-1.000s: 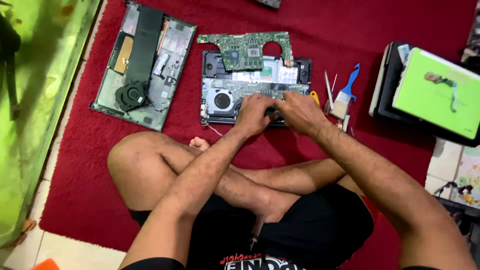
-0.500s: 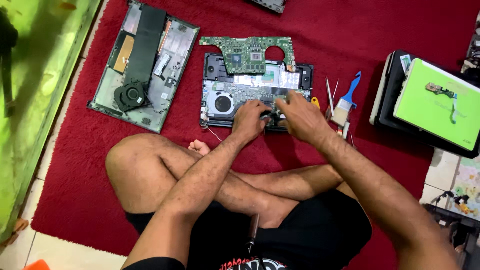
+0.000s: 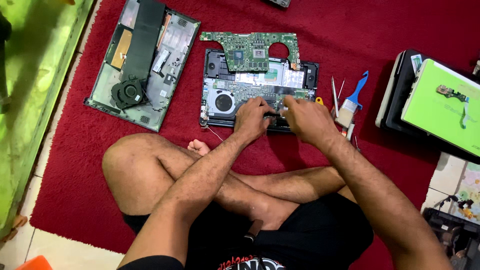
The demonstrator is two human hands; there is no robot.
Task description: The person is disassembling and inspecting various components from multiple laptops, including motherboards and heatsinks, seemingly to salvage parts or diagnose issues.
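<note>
A red carpet (image 3: 380,40) fills the frame; an opened laptop base (image 3: 215,107) lies at centre, a removed bottom cover (image 3: 172,75) upper left, a blue-handled brush (image 3: 352,100) right.

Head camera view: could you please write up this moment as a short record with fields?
Setting: a person sits cross-legged on a red rug
Left hand: rests on the lower edge of the opened laptop base, fingers curled; grip unclear
Right hand: beside the left, over the same edge; grip unclear
Above the base: green circuit board
To the left: detached laptop cover with a fan
To the right: blue-handled brush, thin metal tools
Far right: green-lidded laptop
</note>
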